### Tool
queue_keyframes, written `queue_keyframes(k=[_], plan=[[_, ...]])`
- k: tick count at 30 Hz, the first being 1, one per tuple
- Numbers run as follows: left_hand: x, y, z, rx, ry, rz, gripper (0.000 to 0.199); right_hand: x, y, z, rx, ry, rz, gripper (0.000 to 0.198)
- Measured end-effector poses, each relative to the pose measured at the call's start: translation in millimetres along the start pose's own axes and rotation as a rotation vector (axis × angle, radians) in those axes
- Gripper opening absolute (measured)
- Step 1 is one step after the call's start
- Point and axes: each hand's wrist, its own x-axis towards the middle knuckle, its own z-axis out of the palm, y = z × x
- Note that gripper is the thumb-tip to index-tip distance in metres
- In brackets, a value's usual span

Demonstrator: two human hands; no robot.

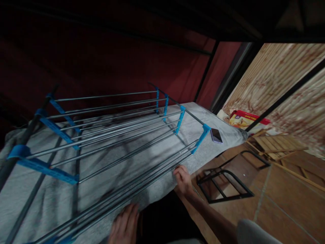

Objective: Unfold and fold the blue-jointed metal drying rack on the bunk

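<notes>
A rack of grey metal tubes with blue plastic brackets (47, 164) lies along a bed-like surface covered with a grey cloth (200, 115). My left hand (124, 223) is at the bottom of the view, fingers stretched out beside the nearest tubes (122, 196); its lower part is cut off by the frame. My right hand (182, 178) is farther along the same side, close to the right-hand part of the front tube. Its fingers are curled together, and anything between them is hidden. Whether either hand touches a tube is unclear.
A phone (216, 135) lies on the cloth past the rack's right end. On the tiled floor (281, 203) are a black metal frame (224, 195) and a wooden slatted piece (281, 144). A red and yellow box (246, 119) stands behind, near a patterned curtain (284, 74).
</notes>
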Motion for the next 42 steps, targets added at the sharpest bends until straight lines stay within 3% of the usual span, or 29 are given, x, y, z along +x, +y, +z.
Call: queue_keyframes(k=[3, 5, 8, 11, 14, 23, 29, 42], plan=[[60.9, 26.2, 23.3, 0.083, -0.010, 0.001, 0.051, 21.6, 38.4, -31.9, 0.016, 0.254, 0.215, 0.022], [93.3, 37.0, 35.9, 0.080, -0.052, 0.021, 0.046, 38.2, 61.5, -48.9, 0.005, 0.378, 0.289, 0.032], [125.6, 43.7, 50.2, 0.081, -0.185, 0.033, 0.047, 60.6, 88.8, -60.8, 0.034, 0.374, 0.325, 0.049], [143.1, 47.0, 55.1, 0.108, -0.345, -0.028, 0.050, 74.5, 104.8, -55.9, 0.084, 0.298, 0.323, 0.054], [150.7, 50.8, 51.8, 0.133, -0.376, -0.054, 0.047, 78.7, 111.7, -45.5, 0.100, 0.298, 0.324, 0.052], [154.0, 35.7, 41.5, 0.157, -0.267, -0.037, 0.033, 73.8, 111.7, -40.9, 0.152, 0.319, 0.313, 0.049], [147.7, 39.9, 35.5, 0.135, -0.394, -0.121, 0.041, 71.1, 102.5, -39.4, 0.163, 0.315, 0.311, 0.043], [148.5, 36.3, 32.5, 0.145, -0.375, -0.116, 0.039, 69.8, 94.8, -39.4, 0.146, 0.290, 0.292, 0.044]])
